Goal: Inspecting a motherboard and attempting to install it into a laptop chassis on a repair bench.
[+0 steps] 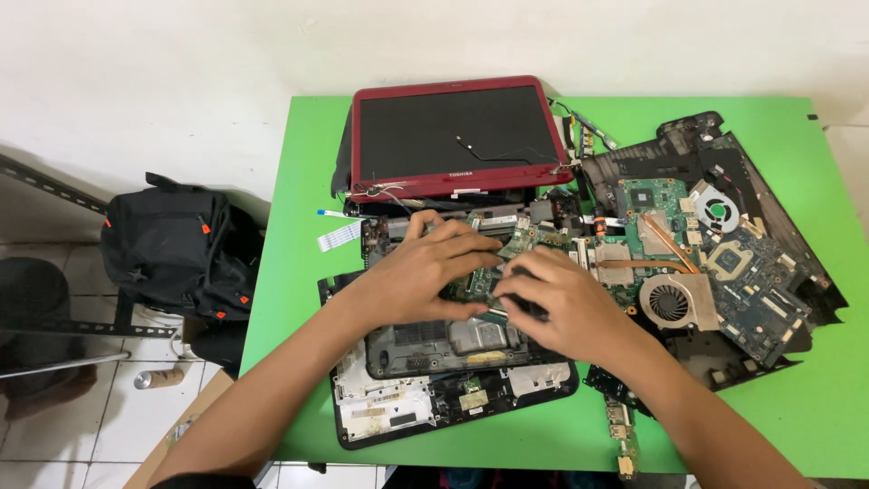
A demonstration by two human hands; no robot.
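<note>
Glossy green table [299, 163]; hands [493, 281] press flat circuit board [489, 272].

A red-framed laptop screen [457, 134] is lying flat at the far edge of the green table [815, 380], its rectangular panel showing dark and blank, with a thin loose wire [493, 152] trailing across it. Nearer the person, pale rectangular stickers [385, 403] are sitting on the upturned black laptop base [453, 398], their print too small to make out.

Hands [507, 281] hide the green circuit board [480, 281].
</note>
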